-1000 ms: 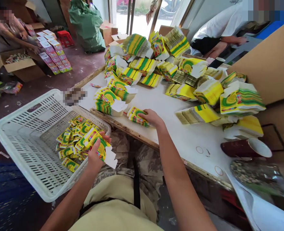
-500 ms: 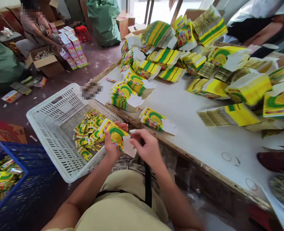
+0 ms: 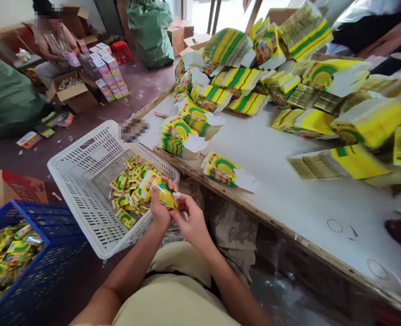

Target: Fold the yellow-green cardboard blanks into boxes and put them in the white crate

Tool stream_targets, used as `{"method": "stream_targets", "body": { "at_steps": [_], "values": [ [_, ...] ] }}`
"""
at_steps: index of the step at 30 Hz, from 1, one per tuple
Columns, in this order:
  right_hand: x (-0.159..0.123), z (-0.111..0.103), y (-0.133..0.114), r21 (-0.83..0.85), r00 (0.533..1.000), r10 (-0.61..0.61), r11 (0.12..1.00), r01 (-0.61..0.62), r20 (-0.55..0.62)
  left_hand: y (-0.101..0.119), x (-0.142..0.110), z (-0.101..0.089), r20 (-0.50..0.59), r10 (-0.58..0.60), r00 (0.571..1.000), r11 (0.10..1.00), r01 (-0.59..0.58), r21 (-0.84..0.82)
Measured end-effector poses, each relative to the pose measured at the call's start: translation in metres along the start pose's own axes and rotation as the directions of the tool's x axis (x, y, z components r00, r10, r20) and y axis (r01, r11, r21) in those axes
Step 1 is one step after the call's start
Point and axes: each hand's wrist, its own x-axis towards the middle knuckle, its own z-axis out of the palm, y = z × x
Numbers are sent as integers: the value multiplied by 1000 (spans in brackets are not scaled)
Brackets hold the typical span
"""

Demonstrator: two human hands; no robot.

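A small yellow-and-green printed carton is between my two hands, just over the near right side of a white plastic basket. My left hand wraps round its body, thumb on top and fingers behind. At the carton's right end, my right hand pinches with thumb and fingers; one fingertip has a white covering. The white end flap is not visible. Inside the basket lies a heap of similar yellow-green packs. A fanned stack of flat cartons rests on the table edge to the right.
The white table has a wooden edge and piles of flat cartons. A blue crate of packs stands at left. Behind are a seated person, pink boxes, a red stool and a green sack.
My right hand has moved left and closed onto the carton's end. The white flap that stuck out there no longer shows. The view has shifted slightly.
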Motion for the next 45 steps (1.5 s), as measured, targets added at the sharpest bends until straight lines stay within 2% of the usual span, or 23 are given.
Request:
{"method": "stream_targets", "body": {
  "at_steps": [5,8,10,14,19,24,29,32,34,36,38,39,40,42,43,44,45],
  "values": [
    [2,3,9,115,995,60,991,-68,75,2,6,-4,-84,-23,996,999,20,-44],
    [4,4,13,160,994,94,982,-101,52,0,6,-7,-129,4,992,999,-9,-33],
    [5,1,14,164,993,119,980,-114,-25,-2,2,-7,-111,3,994,1000,-5,-23],
    [9,-13,18,166,979,133,980,-107,-152,-6,-4,-4,-6,-20,1000,998,20,66],
    [10,-27,23,223,972,149,969,-106,-183,-5,2,-13,10,-23,1000,988,21,156],
    [9,-24,25,248,966,159,963,-107,-204,3,10,-26,31,-69,997,973,60,224],
    [8,-15,28,201,968,122,977,-77,-218,-7,11,-24,-17,-27,999,967,31,252],
    [8,-20,31,123,970,72,991,-44,-234,-12,9,-18,-25,-31,999,966,37,257],
    [7,-29,32,43,966,27,999,-16,-259,-5,8,-14,-4,-44,999,962,43,270],
    [5,-40,30,-53,959,-25,999,11,-282,17,10,-13,80,-4,997,940,-23,340],
    [2,-47,26,-143,957,-72,989,32,-281,46,13,-15,245,91,965,860,-201,470],
    [0,-49,23,-215,959,-118,975,62,-258,60,15,-16,356,125,926,783,-313,538],
    [-1,-48,21,-305,959,-184,946,113,-217,71,16,-18,465,77,882,674,-390,628],
    [-5,-43,16,-490,930,-357,828,272,-88,82,16,-23,602,-142,785,405,-509,759],
    [-7,-39,14,-557,900,-436,752,353,-17,81,15,-26,609,-290,739,278,-544,792],
    [-10,-35,12,-598,872,-488,690,408,31,76,13,-30,585,-417,695,184,-566,804],
    [-12,-31,11,-612,859,-511,666,426,40,70,11,-33,550,-501,668,124,-573,810]
  ]
}}
